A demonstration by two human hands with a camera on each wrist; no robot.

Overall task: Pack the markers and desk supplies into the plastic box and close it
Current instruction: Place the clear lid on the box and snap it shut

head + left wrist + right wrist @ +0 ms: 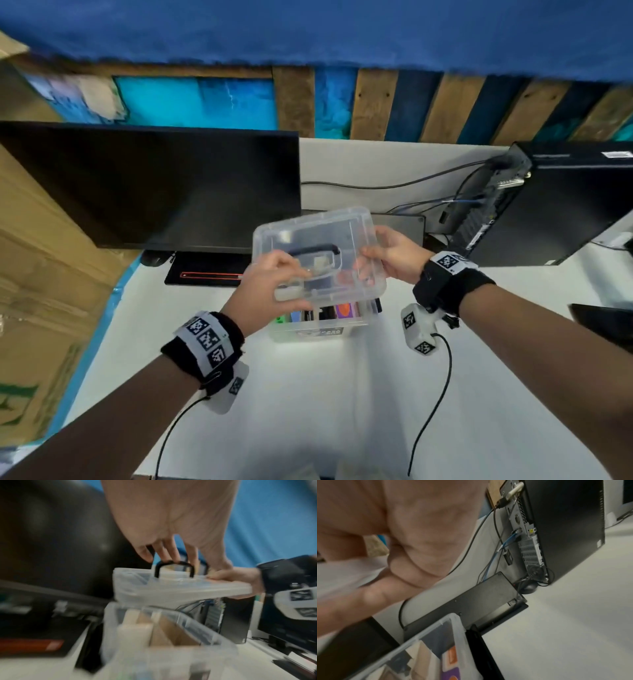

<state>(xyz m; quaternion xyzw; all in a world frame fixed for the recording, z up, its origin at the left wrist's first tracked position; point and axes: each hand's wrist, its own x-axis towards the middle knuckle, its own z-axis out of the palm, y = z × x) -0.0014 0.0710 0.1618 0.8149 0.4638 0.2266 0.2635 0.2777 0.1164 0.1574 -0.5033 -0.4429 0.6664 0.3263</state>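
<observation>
Both hands hold a clear plastic lid (318, 236) with a black handle (315, 250) tilted above the clear plastic box (308, 332) on the white desk. My left hand (291, 277) grips the lid's near left edge, and my right hand (373, 253) grips its right edge. In the left wrist view the lid (171, 589) hovers just over the open box (180, 631), which holds cardboard-coloured items. Coloured supplies (342, 310) show in the box under the lid. The right wrist view catches the box rim (436, 626) and a black latch (476, 642).
A dark monitor (154, 185) stands at the back left, its base (205, 274) close to the box. A black computer tower (548, 205) with cables stands at the right, a flat black device (400, 226) behind the box. Cardboard boxes (34, 274) stand beside the desk's left edge.
</observation>
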